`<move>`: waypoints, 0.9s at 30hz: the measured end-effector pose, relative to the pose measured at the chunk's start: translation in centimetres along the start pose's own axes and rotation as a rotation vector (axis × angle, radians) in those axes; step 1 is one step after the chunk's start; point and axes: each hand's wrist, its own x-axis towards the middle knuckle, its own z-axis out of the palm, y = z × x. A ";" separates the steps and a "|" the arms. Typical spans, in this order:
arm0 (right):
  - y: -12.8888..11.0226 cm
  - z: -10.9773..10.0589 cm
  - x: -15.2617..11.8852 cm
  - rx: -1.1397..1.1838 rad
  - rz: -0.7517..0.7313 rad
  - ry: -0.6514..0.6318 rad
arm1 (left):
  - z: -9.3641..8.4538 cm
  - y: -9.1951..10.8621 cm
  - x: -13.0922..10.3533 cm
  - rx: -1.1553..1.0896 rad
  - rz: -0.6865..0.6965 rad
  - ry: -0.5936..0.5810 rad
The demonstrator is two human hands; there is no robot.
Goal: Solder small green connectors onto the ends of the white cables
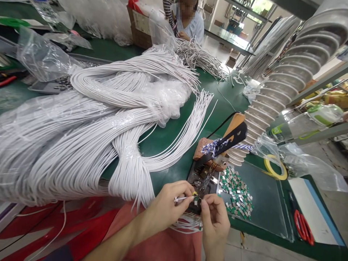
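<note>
My left hand (174, 203) is closed on the end of a white cable (179, 199), pinched between thumb and fingers. Right at the cable's tip is a small green circuit board (196, 199) with a metal connector. My right hand (216, 219) pinches close to the board's other side; whatever is between its fingertips is too small to make out. Just beyond both hands sits a dark soldering fixture (206, 181), with a brick (202, 146) and a black-and-orange handled clamp tied by blue-and-white cord behind it.
Large bundles of white cable (130, 170) cover the left. Many small circuit boards (236, 194) lie in a pile on the right, near red-handled scissors (303, 226) and yellow tape (275, 167). A ribbed duct hose (290, 72) hangs at right. A person (190, 25) sits across the table.
</note>
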 end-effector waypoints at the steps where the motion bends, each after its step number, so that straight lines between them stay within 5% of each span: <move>1: 0.2 -0.1 0.0 -0.017 0.002 -0.013 | 0.0 -0.2 -0.1 -0.008 -0.009 -0.004; 7: 0.6 -0.8 0.1 -0.127 0.095 -0.165 | 0.3 -0.8 -0.5 -0.045 -0.030 -0.010; 19: 0.0 -0.6 0.7 -0.109 0.100 -0.099 | -0.7 -0.6 -0.5 -0.026 -0.006 -0.127; 27: 0.6 -1.3 0.5 -0.012 0.153 -0.139 | 0.3 -1.3 -0.5 0.004 0.048 -0.086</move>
